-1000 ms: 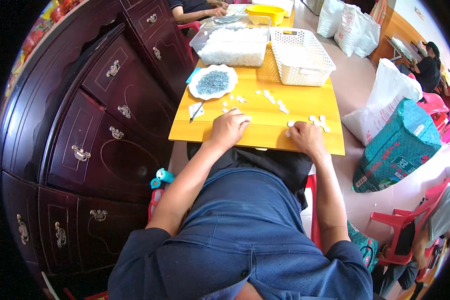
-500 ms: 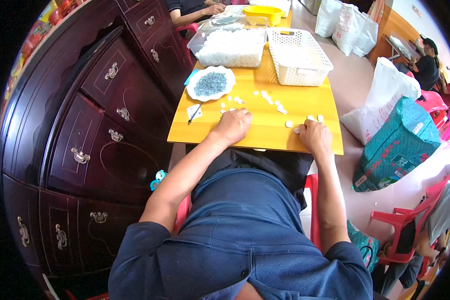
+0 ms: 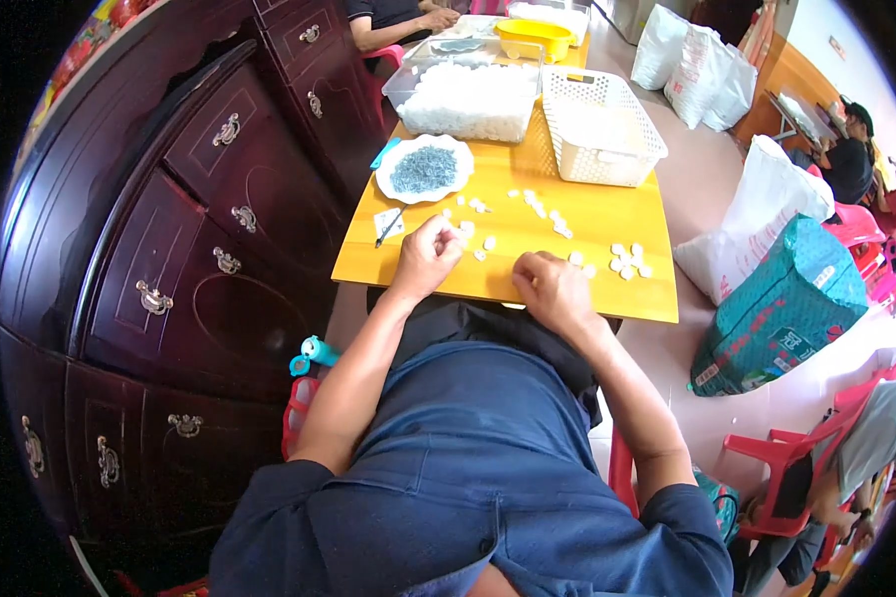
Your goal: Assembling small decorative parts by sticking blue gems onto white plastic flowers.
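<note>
My left hand is raised a little over the near left part of the yellow table, its thumb and fingers pinched together. What they hold is too small to make out; a small white disc shows right beside the fingertips. My right hand is at the front edge of the table with its fingers curled in, and whatever they hold is hidden. Close to it lie a white disc and a cluster of white discs. More small white pieces are scattered farther back.
A scalloped white plate holds many thin grey-blue pieces. Behind it stand a clear bin heaped with white pieces and a white perforated basket. A dark pen lies at the left. A teal bag stands right of the table.
My right hand has moved left, away from the discs at the right, which now show as a larger cluster. My left hand has drawn back slightly left, uncovering discs beside it.
</note>
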Demonstrator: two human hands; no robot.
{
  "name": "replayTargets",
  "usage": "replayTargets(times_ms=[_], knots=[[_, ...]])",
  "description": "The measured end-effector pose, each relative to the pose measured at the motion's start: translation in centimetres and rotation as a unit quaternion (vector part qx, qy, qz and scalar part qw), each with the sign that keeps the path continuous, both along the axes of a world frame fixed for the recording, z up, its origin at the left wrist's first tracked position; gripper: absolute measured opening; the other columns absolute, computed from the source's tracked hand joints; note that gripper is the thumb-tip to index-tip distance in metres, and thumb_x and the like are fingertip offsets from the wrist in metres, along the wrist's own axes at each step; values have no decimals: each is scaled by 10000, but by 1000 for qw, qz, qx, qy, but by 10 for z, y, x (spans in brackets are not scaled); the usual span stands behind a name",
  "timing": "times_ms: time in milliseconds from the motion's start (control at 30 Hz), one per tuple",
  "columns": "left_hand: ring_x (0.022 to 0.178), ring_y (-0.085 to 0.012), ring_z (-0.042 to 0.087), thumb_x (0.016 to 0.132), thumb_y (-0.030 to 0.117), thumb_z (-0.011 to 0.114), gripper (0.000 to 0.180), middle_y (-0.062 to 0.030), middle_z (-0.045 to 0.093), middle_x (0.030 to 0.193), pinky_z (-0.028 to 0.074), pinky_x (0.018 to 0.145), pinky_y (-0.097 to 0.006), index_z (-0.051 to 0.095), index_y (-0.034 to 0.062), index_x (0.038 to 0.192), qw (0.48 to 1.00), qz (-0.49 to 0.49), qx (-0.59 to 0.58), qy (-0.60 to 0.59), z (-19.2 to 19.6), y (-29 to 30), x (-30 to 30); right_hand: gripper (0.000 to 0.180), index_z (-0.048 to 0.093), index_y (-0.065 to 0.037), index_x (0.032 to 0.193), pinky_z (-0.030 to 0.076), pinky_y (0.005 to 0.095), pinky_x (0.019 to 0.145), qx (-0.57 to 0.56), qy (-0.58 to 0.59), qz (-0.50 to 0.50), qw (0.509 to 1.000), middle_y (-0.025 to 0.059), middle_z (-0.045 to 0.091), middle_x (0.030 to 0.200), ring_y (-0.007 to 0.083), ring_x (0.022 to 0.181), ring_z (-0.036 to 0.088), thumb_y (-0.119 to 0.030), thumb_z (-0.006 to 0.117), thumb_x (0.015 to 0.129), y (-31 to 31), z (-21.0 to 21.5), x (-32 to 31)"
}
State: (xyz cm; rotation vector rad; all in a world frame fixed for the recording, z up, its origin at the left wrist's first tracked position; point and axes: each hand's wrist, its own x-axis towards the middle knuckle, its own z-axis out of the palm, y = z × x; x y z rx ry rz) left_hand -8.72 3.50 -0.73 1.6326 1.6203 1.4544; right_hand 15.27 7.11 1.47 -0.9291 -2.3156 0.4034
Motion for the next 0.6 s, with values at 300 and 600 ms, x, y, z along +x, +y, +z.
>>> replayTargets(times_ms=[300,600], knots=[[776,-78,680,884,11,662,129,-76,737,915,546,709,-239,683,-30,1004,999,4,8,-32,-3,-3,3,213,661,-97,1012,568,462,701,6,-39,15,999,166,692,945,359,820,699,-270,648,887,16,-10,-60],[790,-107,698,886,-5,645,124,-99,743,921,554,713,-255,686,-36,999,998,9,32,-53,-8,2,2,155,653,-93,871,565,459,651,68,-60,-15,996,144,661,858,356,734,682,-247,643,887,24,-34,-70]])
